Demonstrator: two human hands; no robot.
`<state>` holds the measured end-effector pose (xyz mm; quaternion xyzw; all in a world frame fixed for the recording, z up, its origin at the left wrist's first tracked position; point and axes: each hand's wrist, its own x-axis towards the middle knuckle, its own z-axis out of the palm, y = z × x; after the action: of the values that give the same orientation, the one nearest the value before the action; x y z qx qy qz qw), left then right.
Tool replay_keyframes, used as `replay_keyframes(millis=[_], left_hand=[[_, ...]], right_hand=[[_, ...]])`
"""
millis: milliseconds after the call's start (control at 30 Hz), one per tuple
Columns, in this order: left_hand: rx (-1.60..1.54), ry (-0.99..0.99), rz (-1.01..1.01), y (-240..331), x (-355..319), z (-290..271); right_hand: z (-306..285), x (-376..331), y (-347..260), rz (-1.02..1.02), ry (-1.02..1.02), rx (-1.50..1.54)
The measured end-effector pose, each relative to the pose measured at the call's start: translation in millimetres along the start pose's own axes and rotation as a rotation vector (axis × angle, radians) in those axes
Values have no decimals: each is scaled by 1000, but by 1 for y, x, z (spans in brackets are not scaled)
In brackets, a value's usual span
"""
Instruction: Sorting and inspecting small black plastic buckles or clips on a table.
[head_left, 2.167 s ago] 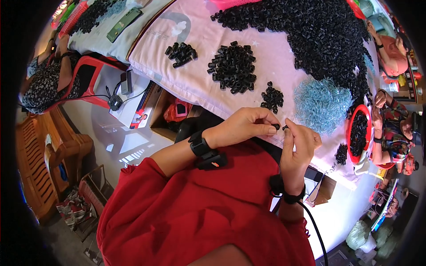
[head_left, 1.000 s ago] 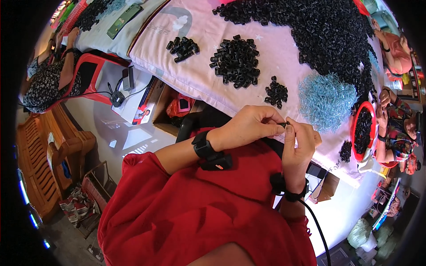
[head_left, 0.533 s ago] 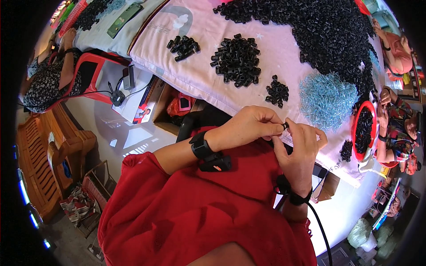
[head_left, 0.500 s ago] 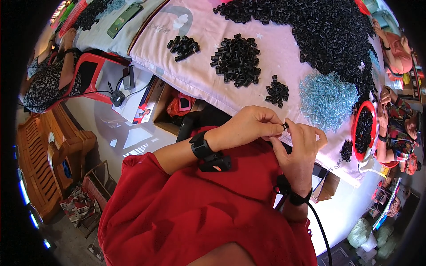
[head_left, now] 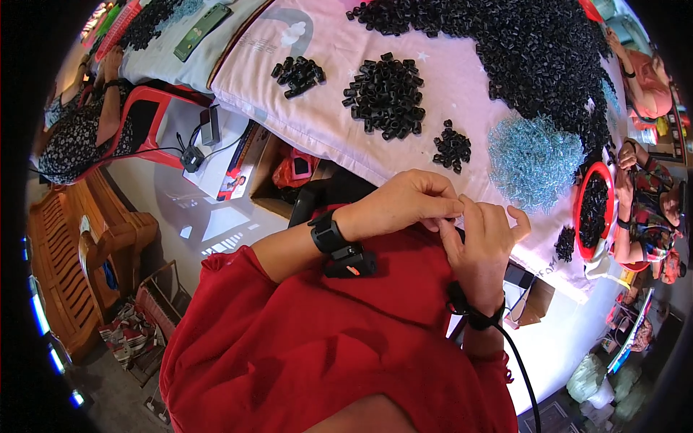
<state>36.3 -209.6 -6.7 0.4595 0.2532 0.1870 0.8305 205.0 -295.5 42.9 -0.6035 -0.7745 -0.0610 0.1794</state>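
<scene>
Both the left hand [head_left: 415,206] and the right hand [head_left: 478,238] are curling inward and meeting by the near edge of a pink cloth [head_left: 325,124], perhaps for fine control. I cannot tell what either is pinching, since their own grip is hiding it. Small black parts [head_left: 452,146] are lying in a heap just beyond, between black tubes [head_left: 384,97] and clear bluish pieces [head_left: 535,164], each kind sitting apart, probably for easy reach.

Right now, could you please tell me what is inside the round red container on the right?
Small black pieces lie heaped inside the red container; its bottom is covered by them, so anything underneath cannot be seen.
</scene>
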Motion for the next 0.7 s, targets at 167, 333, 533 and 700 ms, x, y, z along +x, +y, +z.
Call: replay_keyframes(millis=[167, 333, 533, 700], left_hand=[[-210, -59, -174, 5, -5, 0], [-272, -127, -156, -13, 0, -5], [-312, -149, -125, -13, -1, -1], [-212, -106, -131, -17, 1, -4]], right_hand=[[5, 0, 1, 11, 57, -4], [8, 1, 0, 9, 57, 52], [7, -2, -2, -32, 58, -12], [12, -6, 3, -42, 22, 32]])
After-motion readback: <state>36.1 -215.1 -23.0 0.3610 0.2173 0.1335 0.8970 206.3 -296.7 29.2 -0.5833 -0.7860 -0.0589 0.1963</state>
